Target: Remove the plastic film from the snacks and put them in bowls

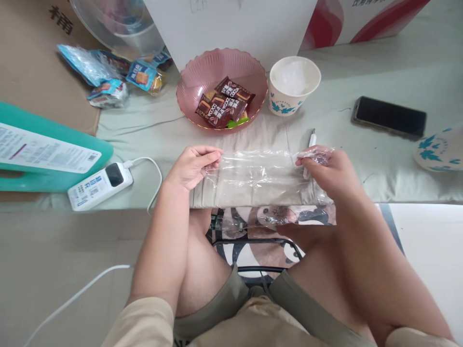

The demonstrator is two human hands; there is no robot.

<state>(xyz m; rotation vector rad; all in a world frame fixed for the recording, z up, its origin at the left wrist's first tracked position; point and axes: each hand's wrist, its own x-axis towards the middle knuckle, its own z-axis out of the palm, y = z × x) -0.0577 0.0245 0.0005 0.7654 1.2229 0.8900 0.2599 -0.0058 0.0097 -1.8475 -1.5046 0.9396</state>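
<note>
A sheet of clear plastic film (258, 171) is stretched between my two hands above the table's front edge, its lower part hanging over my lap. My left hand (190, 166) pinches the left end between thumb and fingers. At the right end, my right hand (331, 168) is closed on a gathered bunch of the film. Partly hidden under that hand lies a slim white tool (312, 140) with a dark tip, perhaps a small cutter. Beyond the film stand a pink ribbed bowl (190, 86) with brown cocoa snack packets (226, 103) and a paper cup (285, 101) with something whitish inside.
A black phone (389, 116) and another patterned paper cup (439, 149) are on the right. To the left are a white power bank (99, 187) with a cable, a green jug (54, 152) and snack packs (142, 74). A white box (231, 29) stands behind the bowl.
</note>
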